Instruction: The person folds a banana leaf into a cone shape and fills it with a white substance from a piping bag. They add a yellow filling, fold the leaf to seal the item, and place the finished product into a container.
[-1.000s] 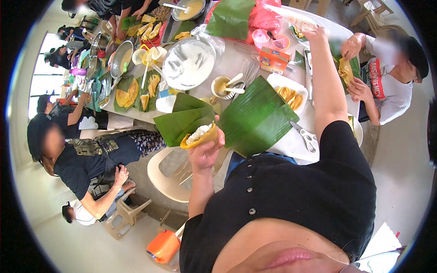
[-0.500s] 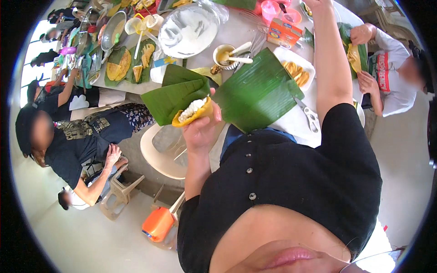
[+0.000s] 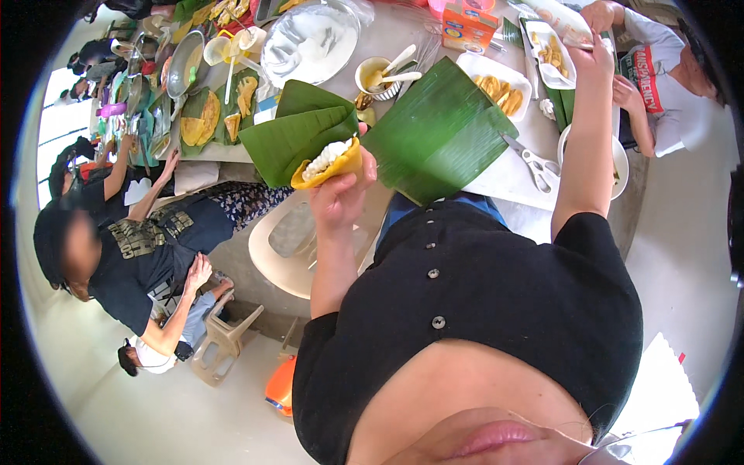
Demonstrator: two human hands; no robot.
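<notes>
A folded yellow crepe (image 3: 341, 164) filled with ridged white cream rests in my left hand (image 3: 339, 200), whose fingers curl around it. Behind the crepe, a folded piece of banana leaf (image 3: 298, 136) stands up from the same hand. On the right, my stretched-out right hand (image 3: 592, 60) closes at the end of a pale plastic piping bag (image 3: 559, 22); its fingers are partly hidden. A co-worker's hand (image 3: 600, 14) is right beside that bag. Between my arms lies a large flat banana leaf (image 3: 442, 132).
White-handled scissors (image 3: 535, 167) lie beside the leaf. Trays of fried yellow pieces (image 3: 496, 93), a white bowl (image 3: 618, 182), a cup with spoons (image 3: 376, 77), an orange box (image 3: 467, 29) and a large basin of white powder (image 3: 310, 43) crowd the table. People stand at both sides.
My right hand has moved from the far edge rightward and nearer, and the piping bag now shows there. The left hand still holds the crepe and leaf. The view has shifted slightly.
</notes>
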